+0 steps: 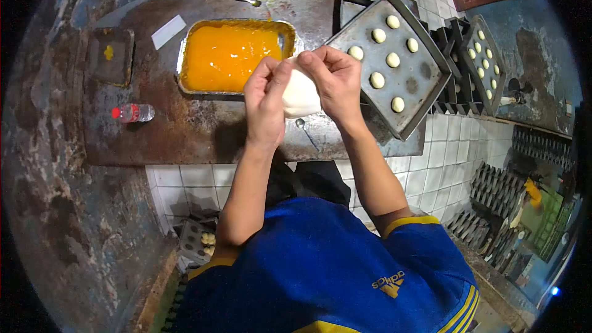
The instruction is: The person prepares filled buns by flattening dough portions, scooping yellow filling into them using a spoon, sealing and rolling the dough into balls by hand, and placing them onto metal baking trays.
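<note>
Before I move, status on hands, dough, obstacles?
Left hand, right hand: both gripping dough. Dough hanging between them. Nearest obstacles: spoon, orange-filled pan.

On the tabletop, an open strip runs along the near edge, from below the bottle toward the spoon, which lies across its right part. A second way in lies between the bottle and the orange-filled pan — narrowed farther back by the white card and the small dark tray. Beyond the pan, the brush interrupts another bare stretch. The gap between pan and baking tray is blocked in view by both hands, left and right, and the dough — while the rack crowds the baking tray's right side.
</note>
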The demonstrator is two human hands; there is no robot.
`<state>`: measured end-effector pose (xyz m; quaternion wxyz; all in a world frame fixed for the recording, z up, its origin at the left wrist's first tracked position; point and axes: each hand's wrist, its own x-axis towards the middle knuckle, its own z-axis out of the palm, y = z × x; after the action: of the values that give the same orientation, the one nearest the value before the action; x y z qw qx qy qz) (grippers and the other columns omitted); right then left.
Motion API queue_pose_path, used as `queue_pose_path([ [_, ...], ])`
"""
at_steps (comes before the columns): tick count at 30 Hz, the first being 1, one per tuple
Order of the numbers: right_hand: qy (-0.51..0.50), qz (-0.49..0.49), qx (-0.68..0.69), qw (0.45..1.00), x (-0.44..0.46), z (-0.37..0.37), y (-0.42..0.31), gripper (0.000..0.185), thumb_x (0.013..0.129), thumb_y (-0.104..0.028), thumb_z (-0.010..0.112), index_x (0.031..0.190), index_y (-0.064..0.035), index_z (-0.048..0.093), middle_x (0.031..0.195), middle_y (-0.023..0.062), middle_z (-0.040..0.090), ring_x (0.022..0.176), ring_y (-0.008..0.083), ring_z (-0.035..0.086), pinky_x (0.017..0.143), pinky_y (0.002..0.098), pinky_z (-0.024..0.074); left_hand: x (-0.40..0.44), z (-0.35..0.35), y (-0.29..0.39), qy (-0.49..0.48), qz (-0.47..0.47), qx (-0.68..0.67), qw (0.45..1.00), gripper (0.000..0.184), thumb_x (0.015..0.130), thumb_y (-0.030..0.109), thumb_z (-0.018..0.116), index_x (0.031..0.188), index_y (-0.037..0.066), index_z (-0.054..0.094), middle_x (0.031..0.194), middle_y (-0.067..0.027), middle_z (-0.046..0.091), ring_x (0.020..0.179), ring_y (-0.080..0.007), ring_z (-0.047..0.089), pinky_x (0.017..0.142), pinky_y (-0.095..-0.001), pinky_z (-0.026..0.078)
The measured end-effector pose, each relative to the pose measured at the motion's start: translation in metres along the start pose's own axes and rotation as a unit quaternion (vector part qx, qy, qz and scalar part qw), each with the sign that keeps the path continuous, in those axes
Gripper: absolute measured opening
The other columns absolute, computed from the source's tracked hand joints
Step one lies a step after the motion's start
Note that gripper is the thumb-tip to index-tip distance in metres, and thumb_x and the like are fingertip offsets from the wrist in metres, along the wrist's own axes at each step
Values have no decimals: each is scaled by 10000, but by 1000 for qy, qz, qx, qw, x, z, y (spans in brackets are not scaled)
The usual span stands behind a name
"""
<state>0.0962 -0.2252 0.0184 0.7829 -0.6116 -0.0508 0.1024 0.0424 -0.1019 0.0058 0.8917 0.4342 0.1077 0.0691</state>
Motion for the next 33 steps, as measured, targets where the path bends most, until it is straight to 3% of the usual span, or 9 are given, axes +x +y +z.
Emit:
queue_pose_path([
  [7, -265, 123, -121, 949, -15, 25, -32, 308, 1044, -294, 707, 1078, 4, 777, 816, 1, 707, 705, 43, 603, 615, 218, 468, -2, -75, -14, -39, 15, 127, 991, 305, 1072, 399, 567, 1065, 95, 594, 962, -23, 638, 932, -126, 626, 834, -317, 528],
  [9, -239, 39, -251, 937, -19, 30, -27, 312, 1048, -298, 695, 1069, 2, 778, 778, 33, 687, 693, 81, 636, 623, 247, 508, -14, -120, -50, -161, -70, 107, 979, 310, 987, 232, 702, 1242, 58, 670, 1199, -120, 706, 1147, -198, 670, 989, -388, 551],
  [11, -184, 130, -302, 926, -21, 25, -21, 385, 1035, -341, 695, 1052, 35, 774, 756, 81, 669, 710, 117, 670, 663, 306, 565, -33, -124, -44, -183, 178, 393, 883, 461, 910, 168, 793, 1330, 32, 660, 1322, -162, 694, 1260, -281, 654, 1078, -417, 518],
  [13, -87, 268, -294, 913, -22, -13, 50, 432, 1019, -378, 691, 1024, 45, 776, 799, 136, 701, 741, 222, 733, 703, 372, 603, -39, -132, -35, -186, 145, 370, 898, 545, 823, 141, 867, 1307, 9, 655, 1311, -177, 690, 1246, -356, 648, 1085, -454, 502],
  [17, -103, 167, -695, 692, -129, -138, 283, 367, 987, -304, 681, 1183, 5, 661, 1066, 220, 716, 833, 456, 708, 759, 501, 585, -52, -174, -32, -41, 68, 477, 875, 619, 758, 211, 901, 1289, 8, 656, 1237, -197, 671, 1208, -402, 619, 1053, -485, 499],
  [20, -108, 70, -681, 721, -159, -134, 297, 304, 965, -203, 669, 1184, -4, 597, 1048, 210, 694, 929, 464, 699, 815, 499, 573, -47, -167, 8, 16, -18, 650, 760, 517, 770, 182, 874, 1208, -18, 687, 1188, -238, 677, 1188, -432, 610, 1026, -483, 508],
  [24, -126, 59, -471, 871, -98, -74, 232, 318, 933, -17, 639, 1212, -50, 491, 979, 275, 702, 915, 517, 684, 777, 581, 550, -40, -186, 30, 95, -64, 596, 795, 418, 776, 142, 855, 1136, -17, 713, 1090, -227, 718, 1080, -431, 663, 976, -493, 527],
  [29, -58, -85, -551, 828, 57, -43, 233, 380, 1003, -90, 625, 1361, -89, 498, 993, 159, 773, 750, 435, 726, 635, 557, 573, -48, -231, 28, 53, 66, 650, 755, 279, 810, 91, 796, 1061, -9, 725, 991, -206, 764, 958, -394, 739, 853, -462, 579],
  [33, -73, -138, -643, 750, 138, -36, 241, 326, 993, -90, 516, 1298, -142, 618, 1209, 205, 651, 1115, 386, 674, 883, 498, 602, -58, -225, 38, 73, 5, 659, 749, 262, 862, 88, 741, 1104, -11, 727, 1064, -202, 773, 1034, -337, 751, 883, -411, 579],
])
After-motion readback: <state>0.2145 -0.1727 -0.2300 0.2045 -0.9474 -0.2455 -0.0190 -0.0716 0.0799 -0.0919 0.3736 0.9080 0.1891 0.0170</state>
